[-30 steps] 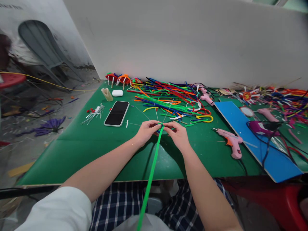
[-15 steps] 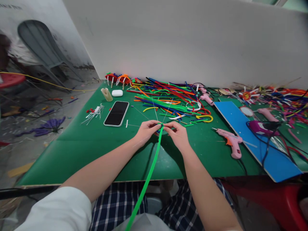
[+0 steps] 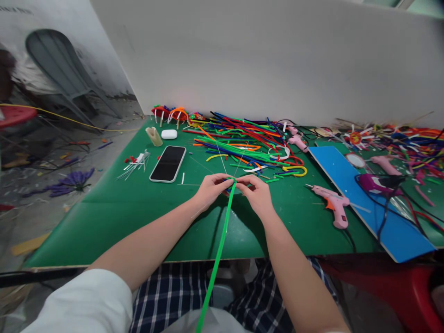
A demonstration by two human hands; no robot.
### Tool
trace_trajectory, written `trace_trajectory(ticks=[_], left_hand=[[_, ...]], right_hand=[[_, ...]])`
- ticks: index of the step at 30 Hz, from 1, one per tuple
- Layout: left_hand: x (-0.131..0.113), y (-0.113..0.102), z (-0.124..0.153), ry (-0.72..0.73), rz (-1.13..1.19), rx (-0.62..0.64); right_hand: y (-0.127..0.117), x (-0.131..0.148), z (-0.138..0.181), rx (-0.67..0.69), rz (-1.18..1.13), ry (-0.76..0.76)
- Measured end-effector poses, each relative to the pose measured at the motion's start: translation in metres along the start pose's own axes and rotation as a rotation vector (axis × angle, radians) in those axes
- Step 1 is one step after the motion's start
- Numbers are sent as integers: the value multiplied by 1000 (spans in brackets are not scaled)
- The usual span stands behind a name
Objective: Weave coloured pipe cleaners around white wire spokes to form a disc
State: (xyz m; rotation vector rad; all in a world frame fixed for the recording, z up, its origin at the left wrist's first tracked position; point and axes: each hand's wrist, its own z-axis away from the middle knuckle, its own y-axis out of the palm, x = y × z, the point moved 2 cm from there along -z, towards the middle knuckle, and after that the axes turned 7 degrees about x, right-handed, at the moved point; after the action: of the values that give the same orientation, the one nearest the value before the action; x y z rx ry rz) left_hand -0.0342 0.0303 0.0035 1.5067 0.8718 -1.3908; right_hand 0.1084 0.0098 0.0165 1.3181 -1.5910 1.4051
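Both my hands meet over the middle of the green table (image 3: 114, 217). My left hand (image 3: 212, 188) and my right hand (image 3: 255, 193) are closed in a pinch on the top end of a long green pipe cleaner (image 3: 218, 259), which hangs down toward my lap. Thin wire sticks (image 3: 222, 159) fan out upward from the pinch point between my fingertips. Just beyond my hands lies a big pile of coloured pipe cleaners (image 3: 243, 141).
A black phone (image 3: 168, 163), a white earbud case (image 3: 169, 134) and small white sticks (image 3: 137, 162) lie at left. A pink glue gun (image 3: 333, 203), a blue board (image 3: 367, 199) and more glue guns and craft scraps sit at right. A white wall board stands behind.
The hanging green pipe cleaner swung left at its lower end, then back toward the centre. My hands stayed pinched at the same spot; the wire sticks shifted slightly.
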Motion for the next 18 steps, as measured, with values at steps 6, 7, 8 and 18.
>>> trace_trajectory(ticks=[6, 7, 8, 18], left_hand=[[2, -1, 0, 5, -19, 1], [2, 0, 0, 7, -13, 1], [2, 0, 0, 9, -4, 4], [1, 1, 0, -10, 14, 19]], right_hand=[[1, -3, 0, 9, -28, 9], [1, -3, 0, 10, -35, 13], [1, -4, 0, 12, -40, 16], [0, -5, -2, 28, -17, 20]])
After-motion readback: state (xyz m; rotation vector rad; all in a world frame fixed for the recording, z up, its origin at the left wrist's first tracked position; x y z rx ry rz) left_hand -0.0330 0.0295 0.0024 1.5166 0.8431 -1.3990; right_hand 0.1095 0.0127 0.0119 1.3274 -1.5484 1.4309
